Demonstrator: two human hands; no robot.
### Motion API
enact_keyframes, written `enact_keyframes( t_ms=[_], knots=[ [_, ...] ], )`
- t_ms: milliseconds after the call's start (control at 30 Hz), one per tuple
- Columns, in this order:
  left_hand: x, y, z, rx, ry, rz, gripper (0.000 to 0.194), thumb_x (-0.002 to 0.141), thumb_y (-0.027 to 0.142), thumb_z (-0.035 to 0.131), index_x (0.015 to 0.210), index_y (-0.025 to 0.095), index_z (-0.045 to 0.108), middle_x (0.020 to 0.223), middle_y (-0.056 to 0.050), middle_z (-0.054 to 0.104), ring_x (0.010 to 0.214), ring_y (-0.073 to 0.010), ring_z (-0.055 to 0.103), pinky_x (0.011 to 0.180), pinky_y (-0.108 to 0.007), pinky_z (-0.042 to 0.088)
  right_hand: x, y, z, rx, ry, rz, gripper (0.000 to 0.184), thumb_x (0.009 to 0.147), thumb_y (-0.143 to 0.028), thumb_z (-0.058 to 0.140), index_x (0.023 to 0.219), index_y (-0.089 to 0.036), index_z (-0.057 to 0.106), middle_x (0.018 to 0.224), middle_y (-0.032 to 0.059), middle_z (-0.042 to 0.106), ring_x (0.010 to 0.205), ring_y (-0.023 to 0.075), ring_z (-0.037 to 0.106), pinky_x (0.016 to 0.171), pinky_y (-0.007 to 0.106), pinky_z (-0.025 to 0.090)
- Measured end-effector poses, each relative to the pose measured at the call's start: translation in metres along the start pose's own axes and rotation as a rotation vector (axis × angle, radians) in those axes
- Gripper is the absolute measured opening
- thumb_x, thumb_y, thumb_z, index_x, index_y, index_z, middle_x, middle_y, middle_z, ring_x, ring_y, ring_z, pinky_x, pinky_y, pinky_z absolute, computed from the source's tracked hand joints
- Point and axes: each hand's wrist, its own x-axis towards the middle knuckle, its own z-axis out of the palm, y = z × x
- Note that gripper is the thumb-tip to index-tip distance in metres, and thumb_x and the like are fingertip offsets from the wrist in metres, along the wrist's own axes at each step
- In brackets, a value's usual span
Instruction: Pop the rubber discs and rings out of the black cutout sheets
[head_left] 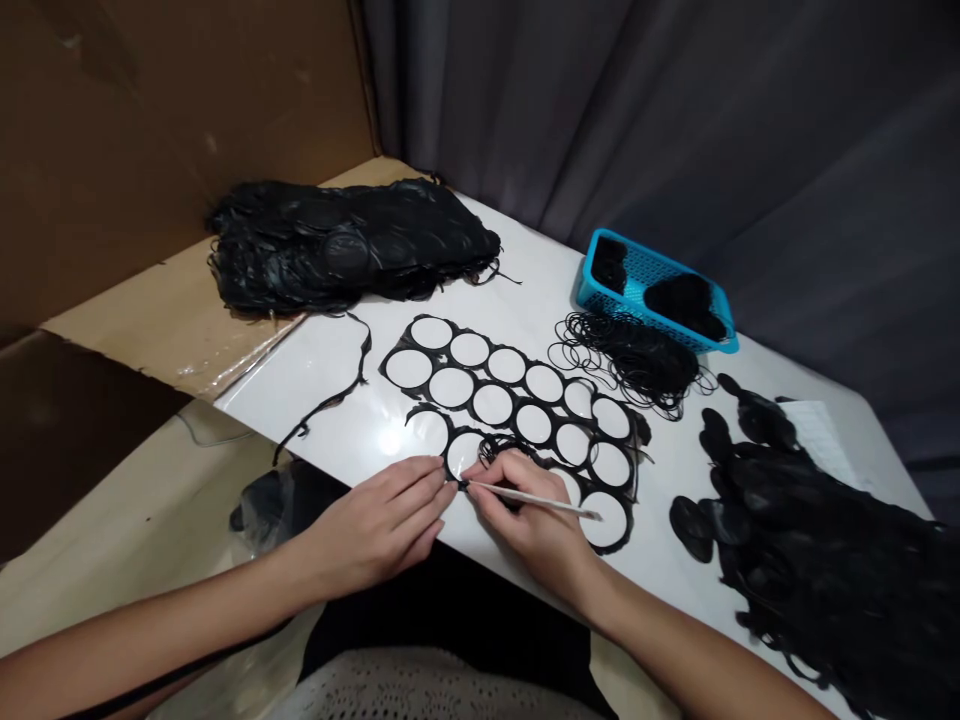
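A black rubber sheet (517, 385) punched with round holes lies flat on the white table (337, 350). My right hand (529, 510) is closed around a thin pale stick (536, 498), whose tip meets the sheet's near edge. My left hand (379, 520) rests beside it, fingers stretched together and pressing the sheet's near-left edge. A thin black trimmed strip (334, 395) lies left of the sheet.
A stack of black sheets (345, 245) sits at the back left on cardboard. A blue basket (656, 290) holds black pieces at the back right, with loose thin black rings (634, 355) before it. A heap of black discs (817, 540) fills the right side.
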Motion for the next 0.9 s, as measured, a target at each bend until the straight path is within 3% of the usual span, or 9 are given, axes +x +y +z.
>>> enact_keyframes(
  t_ms=[300,400,500,567,667,800,900],
  knots=[
    [0.001,0.0,0.001,-0.012,0.018,0.0,0.03,0.095,0.01,0.055,0.123,0.004,0.061,0.113,-0.014,0.071,0.113,-0.0287,0.063,0.1,-0.042,0.055,-0.003,0.002,0.008,-0.136,0.029,-0.178,0.013,0.092,-0.013,0.06,0.083,-0.022,0.058,0.088,0.0031,0.069,0.086,0.0181,0.064,0.077,0.03,0.05],
    [0.004,0.001,0.0,-0.003,0.033,0.002,0.028,0.095,0.009,0.055,0.121,0.005,0.062,0.11,-0.014,0.071,0.111,-0.0283,0.064,0.098,-0.042,0.056,-0.008,0.0,0.014,-0.432,0.012,-0.378,0.019,0.096,-0.008,0.051,0.082,-0.02,0.057,0.086,0.0067,0.068,0.083,0.0206,0.062,0.074,0.033,0.048],
    [0.005,0.0,-0.001,-0.006,0.041,0.011,0.029,0.094,0.008,0.055,0.122,0.007,0.062,0.108,-0.013,0.072,0.11,-0.0275,0.065,0.097,-0.042,0.057,0.0,0.001,0.002,-0.703,0.047,-0.533,0.024,0.096,-0.004,0.043,0.084,-0.018,0.059,0.091,0.0101,0.07,0.083,0.0228,0.062,0.072,0.035,0.046],
    [0.005,-0.001,-0.001,-0.01,0.035,0.014,0.03,0.093,0.008,0.056,0.123,0.008,0.061,0.108,-0.013,0.071,0.11,-0.0272,0.065,0.097,-0.042,0.057,0.015,0.005,-0.021,-0.705,0.178,-0.482,0.022,0.098,-0.008,0.044,0.087,-0.019,0.06,0.093,0.0104,0.071,0.087,0.0233,0.063,0.075,0.035,0.048],
    [0.003,-0.002,-0.003,-0.009,0.025,0.016,0.03,0.092,0.008,0.057,0.121,0.007,0.062,0.11,-0.014,0.07,0.111,-0.0279,0.064,0.098,-0.042,0.056,0.039,0.009,-0.069,-0.565,0.451,-0.205,0.017,0.098,-0.023,0.051,0.082,-0.021,0.058,0.088,0.0069,0.072,0.079,0.0216,0.064,0.068,0.033,0.049],
    [0.006,-0.004,-0.006,0.008,0.053,0.016,0.026,0.093,0.008,0.053,0.117,0.008,0.064,0.106,-0.013,0.07,0.108,-0.0266,0.064,0.095,-0.039,0.055,0.049,0.001,-0.117,-0.304,0.446,0.095,0.023,0.094,-0.04,0.06,0.08,-0.022,0.06,0.09,0.0035,0.074,0.054,0.0144,0.059,0.05,0.028,0.045],
    [0.014,-0.007,-0.009,0.011,0.086,0.028,0.022,0.095,0.01,0.052,0.112,0.012,0.066,0.097,-0.009,0.07,0.099,-0.0234,0.066,0.091,-0.036,0.054,0.046,-0.005,-0.138,-0.167,0.478,0.152,0.032,0.089,-0.05,0.064,0.076,-0.021,0.059,0.093,0.005,0.075,0.043,0.0102,0.051,0.041,0.027,0.04]
  ],
)
